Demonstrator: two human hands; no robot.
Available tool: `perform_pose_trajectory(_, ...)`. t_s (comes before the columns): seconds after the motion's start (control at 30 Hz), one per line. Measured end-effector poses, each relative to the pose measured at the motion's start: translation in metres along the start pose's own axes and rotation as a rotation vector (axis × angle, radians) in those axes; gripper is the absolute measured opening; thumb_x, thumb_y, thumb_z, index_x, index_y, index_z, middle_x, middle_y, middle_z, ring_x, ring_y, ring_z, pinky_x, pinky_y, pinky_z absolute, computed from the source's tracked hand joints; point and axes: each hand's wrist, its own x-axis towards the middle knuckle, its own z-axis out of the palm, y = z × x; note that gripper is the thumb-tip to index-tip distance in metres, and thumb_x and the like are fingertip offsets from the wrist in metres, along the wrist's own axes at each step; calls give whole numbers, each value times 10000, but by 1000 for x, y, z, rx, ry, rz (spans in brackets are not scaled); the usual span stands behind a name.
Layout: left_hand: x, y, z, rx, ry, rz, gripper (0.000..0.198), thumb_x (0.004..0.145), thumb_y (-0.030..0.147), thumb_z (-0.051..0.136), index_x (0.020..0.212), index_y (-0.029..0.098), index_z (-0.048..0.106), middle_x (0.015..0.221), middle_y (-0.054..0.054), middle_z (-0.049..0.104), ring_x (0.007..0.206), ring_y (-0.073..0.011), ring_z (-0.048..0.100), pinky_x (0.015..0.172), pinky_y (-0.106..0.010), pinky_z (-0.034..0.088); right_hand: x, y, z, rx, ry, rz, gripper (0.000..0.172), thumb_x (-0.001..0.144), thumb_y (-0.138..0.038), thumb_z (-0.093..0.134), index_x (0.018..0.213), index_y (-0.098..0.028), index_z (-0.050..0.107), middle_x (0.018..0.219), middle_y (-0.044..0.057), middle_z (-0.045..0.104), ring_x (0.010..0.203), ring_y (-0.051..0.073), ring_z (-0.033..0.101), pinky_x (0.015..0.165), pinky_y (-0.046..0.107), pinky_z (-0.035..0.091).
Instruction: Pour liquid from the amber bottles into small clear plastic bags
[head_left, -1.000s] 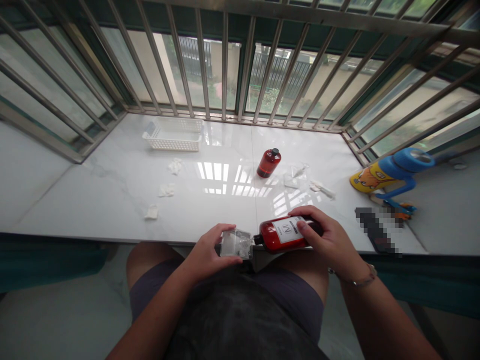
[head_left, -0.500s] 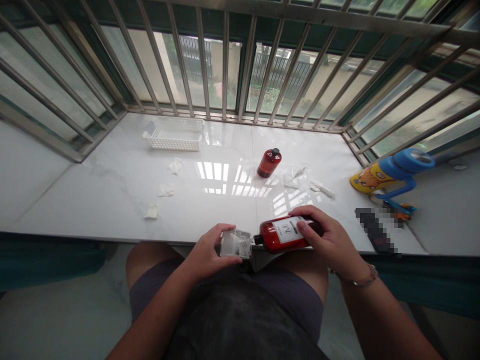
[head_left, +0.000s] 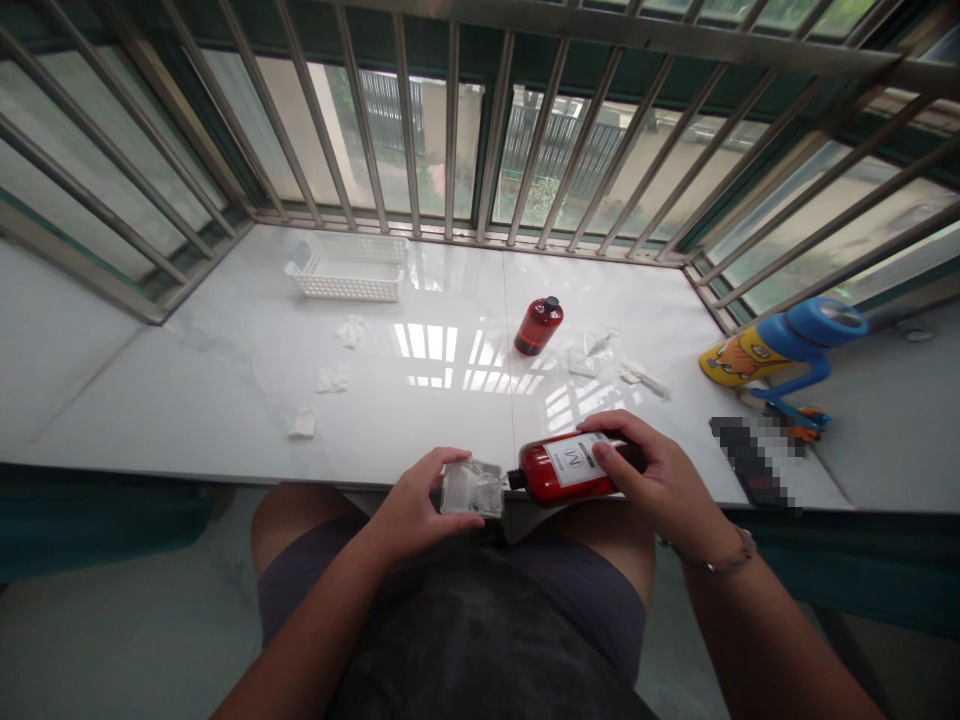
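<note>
On the counter (head_left: 420,420), a basket (head_left: 349,291), scraps (head_left: 331,380) and flask (head_left: 765,345) are set.
Box (head_left: 471,490) pinched by left hand (head_left: 409,512), bottle (head_left: 562,468) gripped by right hand (head_left: 664,478); dark slab (head_left: 741,455) pixelated.

Domestic interior, by appearance a home; room type not determinable. Bay-window recess, fitted with a deep, glossy white ledge (head_left: 240,430) veined in grey, in which the daylight is mirrored. Three sides enclosed by dark-framed windows (head_left: 371,45), guarded by upright metal bars (head_left: 451,130). Outdoors, through the glass: pale wall (head_left: 465,130), slatted fence (head_left: 386,115), greenery (head_left: 540,195). Household articles set out: one white perforated basket (head_left: 349,290), at rear; one yellow and blue drinking bottle (head_left: 750,355), cartoon-printed, at right. Teal hanging (head_left: 112,520), seemingly cloth, seen below the ledge. Casual shorts (head_left: 600,570) worn by the person seated there.
</note>
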Motion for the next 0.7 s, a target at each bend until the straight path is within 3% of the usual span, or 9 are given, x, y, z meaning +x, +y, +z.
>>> perform_pose_trajectory(0.7, -1, -3, 1, 2, 3, 3, 724, 765, 473, 953, 1381, 276, 628, 1414, -114, 675, 1341, -335, 655, 1068, -472, 623, 1, 0, -2, -19, -18, -34, 307, 1037, -519, 628, 1216, -288, 722, 1191, 64, 755, 1007, 266, 735, 875, 397, 602)
